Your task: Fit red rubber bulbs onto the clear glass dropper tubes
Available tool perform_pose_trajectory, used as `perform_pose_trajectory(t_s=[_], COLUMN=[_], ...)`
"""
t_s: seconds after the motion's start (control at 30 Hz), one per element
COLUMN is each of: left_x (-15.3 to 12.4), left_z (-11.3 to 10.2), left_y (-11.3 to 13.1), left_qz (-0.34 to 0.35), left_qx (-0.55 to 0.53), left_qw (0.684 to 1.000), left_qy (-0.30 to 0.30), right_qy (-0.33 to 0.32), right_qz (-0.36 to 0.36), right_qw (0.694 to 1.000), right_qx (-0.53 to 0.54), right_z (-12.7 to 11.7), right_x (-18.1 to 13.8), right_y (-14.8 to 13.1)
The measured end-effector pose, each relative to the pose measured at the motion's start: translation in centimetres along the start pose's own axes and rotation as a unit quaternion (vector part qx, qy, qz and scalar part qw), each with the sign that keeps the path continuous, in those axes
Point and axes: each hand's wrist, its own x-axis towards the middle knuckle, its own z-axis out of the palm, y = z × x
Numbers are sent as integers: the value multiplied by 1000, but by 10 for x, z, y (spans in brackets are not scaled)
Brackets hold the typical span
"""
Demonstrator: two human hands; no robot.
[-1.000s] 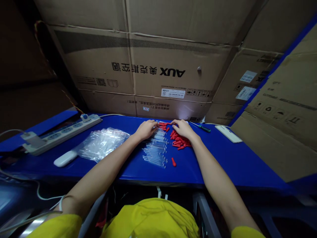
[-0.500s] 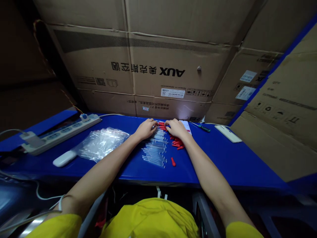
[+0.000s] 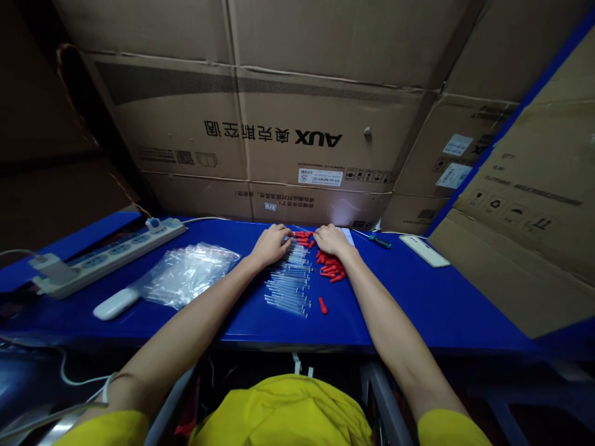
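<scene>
Thin clear glass dropper tubes lie side by side in a long row on the blue table. At the row's far end, several red rubber bulbs sit at the tubes' right ends. My left hand is closed beside that end, its fingertips bent against the tubes; what they pinch is hidden. My right hand is curled opposite, fingertips closed at a red bulb. Under and in front of it lies a heap of loose red bulbs. One single bulb lies apart, nearer to me.
Clear plastic bags lie to the left, with a white rounded device and a power strip beyond. A green-handled screwdriver and a white phone lie right. Cardboard walls the back.
My right hand has moved slightly right, away from the row's far end, uncovering more red bulbs there. My left hand stays nearly in place. The whole view has shifted a little.
</scene>
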Motion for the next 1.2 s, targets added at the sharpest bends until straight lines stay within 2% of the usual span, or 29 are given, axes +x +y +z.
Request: perform_pose_trajectory(t_s=[0.27, 0.47, 0.6, 0.73, 0.83, 0.9, 0.97, 1.03, 1.1, 1.2], left_x=[0, 0, 0, -2, -1, -1, 1, 1, 2, 1], left_z=[-2, -1, -3, -7, -12, -15, -16, -14, -11, -7], left_y=[2, 0, 2, 9, 14, 16, 17, 16, 15, 15], left_qz=[-13, -12, -4, 10, 34, 61, 86, 99, 99, 90], left_qx=[-5, -22, -43, -46, -39, -37, -38, -42, -47, -57], left_qw=[1000, 1000, 998, 994, 989, 986, 986, 989, 991, 992], left_qy=[2, 15, 38, 96, 141, 151, 136, 102, 73, 63], right_qy=[-21, 3, 82, 191, 234, 243, 248, 254, 263, 268], right_qz=[-1, -14, -18, -33, -108, -164, -194, -202, -201, -197], right_qw=[1000, 999, 994, 969, 936, 905, 875, 860, 860, 884], right_qx=[5, 30, 73, 153, 241, 310, 367, 394, 389, 330], right_z=[-4, -11, -18, -20, -19, -17, -15, -14, -13, -12], right_x=[-1, -1, 0, -2, -8, -13, -18, -22, -24, -26], right_y=[-2, 4, 9, 10, 2, -7, -16, -24, -28, -29])
